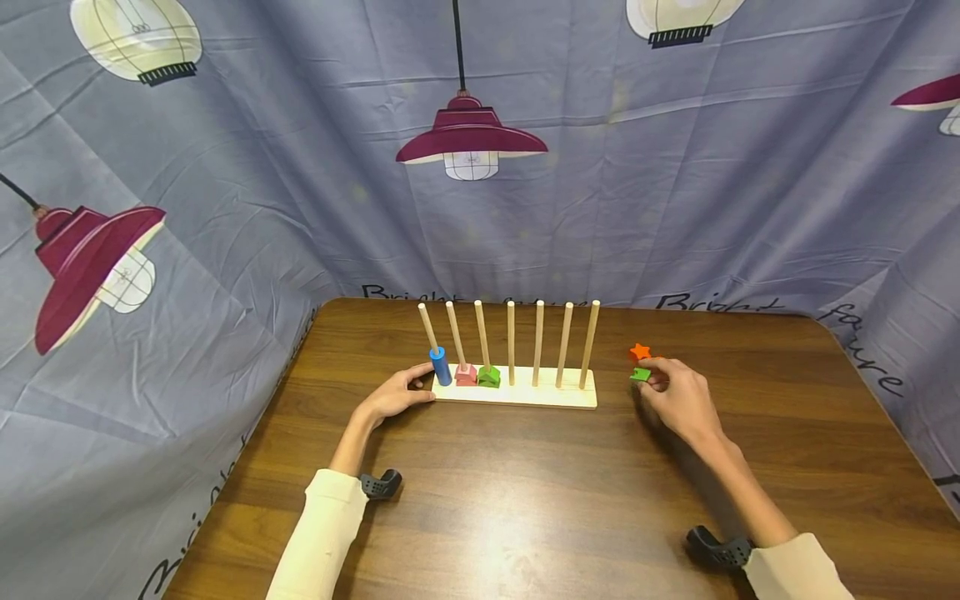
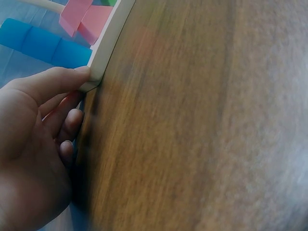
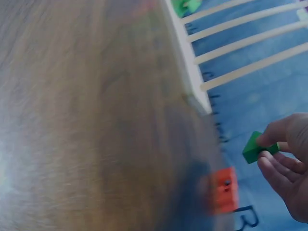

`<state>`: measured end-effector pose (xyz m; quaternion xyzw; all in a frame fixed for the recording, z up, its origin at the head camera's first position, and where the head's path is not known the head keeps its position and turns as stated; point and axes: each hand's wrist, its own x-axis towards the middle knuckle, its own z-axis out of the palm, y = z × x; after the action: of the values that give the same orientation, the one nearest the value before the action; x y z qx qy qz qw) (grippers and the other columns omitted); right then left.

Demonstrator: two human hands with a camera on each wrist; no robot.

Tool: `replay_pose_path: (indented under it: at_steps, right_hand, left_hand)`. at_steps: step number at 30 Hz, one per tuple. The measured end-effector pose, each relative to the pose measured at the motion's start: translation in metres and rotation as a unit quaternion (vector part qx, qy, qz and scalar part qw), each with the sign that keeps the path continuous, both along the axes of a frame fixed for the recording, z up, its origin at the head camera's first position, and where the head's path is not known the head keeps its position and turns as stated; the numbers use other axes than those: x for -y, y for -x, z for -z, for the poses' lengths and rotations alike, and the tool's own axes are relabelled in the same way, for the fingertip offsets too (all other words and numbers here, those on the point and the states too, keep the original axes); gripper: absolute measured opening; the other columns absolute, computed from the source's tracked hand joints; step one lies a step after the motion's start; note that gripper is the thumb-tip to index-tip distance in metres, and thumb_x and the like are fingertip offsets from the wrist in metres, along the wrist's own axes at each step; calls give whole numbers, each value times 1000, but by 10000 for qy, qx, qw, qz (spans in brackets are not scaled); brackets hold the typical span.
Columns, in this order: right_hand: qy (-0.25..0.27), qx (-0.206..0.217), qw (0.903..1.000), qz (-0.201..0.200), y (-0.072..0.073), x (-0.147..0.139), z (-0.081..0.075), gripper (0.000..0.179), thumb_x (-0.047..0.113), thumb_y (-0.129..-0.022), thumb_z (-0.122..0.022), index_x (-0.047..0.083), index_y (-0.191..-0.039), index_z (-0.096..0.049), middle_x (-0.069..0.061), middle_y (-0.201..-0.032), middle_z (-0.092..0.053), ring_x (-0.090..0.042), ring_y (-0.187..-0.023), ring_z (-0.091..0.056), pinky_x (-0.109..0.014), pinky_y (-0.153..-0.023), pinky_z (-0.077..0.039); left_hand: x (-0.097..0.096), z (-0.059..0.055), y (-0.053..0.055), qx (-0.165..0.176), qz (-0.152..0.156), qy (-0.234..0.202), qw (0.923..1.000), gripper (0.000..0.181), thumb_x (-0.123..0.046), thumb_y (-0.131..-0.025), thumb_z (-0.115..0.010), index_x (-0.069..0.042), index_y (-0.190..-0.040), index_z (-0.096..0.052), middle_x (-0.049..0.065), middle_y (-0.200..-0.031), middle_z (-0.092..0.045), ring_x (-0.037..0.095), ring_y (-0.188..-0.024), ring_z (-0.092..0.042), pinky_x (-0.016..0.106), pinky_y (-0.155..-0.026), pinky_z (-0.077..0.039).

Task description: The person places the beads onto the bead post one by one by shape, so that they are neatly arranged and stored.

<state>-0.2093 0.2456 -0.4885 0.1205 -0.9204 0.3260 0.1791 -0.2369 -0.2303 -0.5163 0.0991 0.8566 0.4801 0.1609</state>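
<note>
A wooden peg board [image 1: 525, 397] with several upright pegs stands on the table. My left hand [image 1: 392, 395] grips the left end of its base, thumb at the front edge in the left wrist view. Blue cylinders [image 1: 441, 367] are stacked on the leftmost peg, a pink block [image 1: 466, 376] sits on the second and a green block [image 1: 489, 377] on the third. To the right of the board, my right hand [image 1: 681, 400] pinches a small notched green block [image 3: 254, 148] between thumb and fingers, lifted above the table in the right wrist view.
An orange star-shaped piece [image 1: 640, 352] lies just beyond the right hand, with more orange partly hidden behind the fingers. The remaining pegs on the board's right side are bare. A grey-blue curtain [image 1: 525, 225] printed with lamps hangs behind the wooden table [image 1: 480, 492].
</note>
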Motion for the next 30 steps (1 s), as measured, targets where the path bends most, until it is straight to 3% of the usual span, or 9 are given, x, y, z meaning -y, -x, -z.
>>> replay_pose_path:
  at_steps: [5,8,14,24,30]
  right_hand:
    - [543,-485,9973,111,-7,4,-29,34,-7,-77,-69,0,-110,-73,-13,-97,-66,-25,-77,-66,-9,-69,-44]
    - [965,-714,9927,101,-9,10,-47,35,-7,-77,-69,2,-111,-74,-10,-99,-66,-14,-79,-65,-6,-72,-44]
    - [1538,-1074,9822,-107,-14,34,-80,34,-11,-77,-69,3,-108,-74,-6,-101,-66,1,-85,-59,-10,-76,-47]
    - [2001,-1120,9696,-851,-13,92,-114,31,-7,-81,-76,2,-109,-70,-7,-106,-70,-7,-92,-62,-22,-85,-46]
    - [2607,-691,9513,-1492,-5,131,-128,29,-9,-82,-76,-3,-109,-68,-11,-106,-70,-17,-90,-64,-30,-85,-52]
  left_hand:
    - [0,-1,0,-7,5,31,10000,65,-16,-94,-69,-5,-152,-42,17,-146,-44,30,-115,-44,43,-97,-35]
    - [0,-1,1,-27,1,10,10000,65,-16,-94,-69,-4,-151,-42,18,-146,-44,30,-115,-44,43,-97,-35]
    - [0,-1,1,-10,-7,21,10000,65,-16,-93,-70,-6,-151,-43,16,-145,-45,29,-115,-44,42,-97,-34]
    - [1,0,1,-24,0,5,10000,65,-17,-93,-70,-6,-151,-43,18,-146,-44,31,-116,-44,44,-97,-35]
    - [1,-1,0,1,-24,3,10000,64,-17,-93,-70,-7,-151,-44,18,-146,-44,31,-116,-44,46,-98,-34]
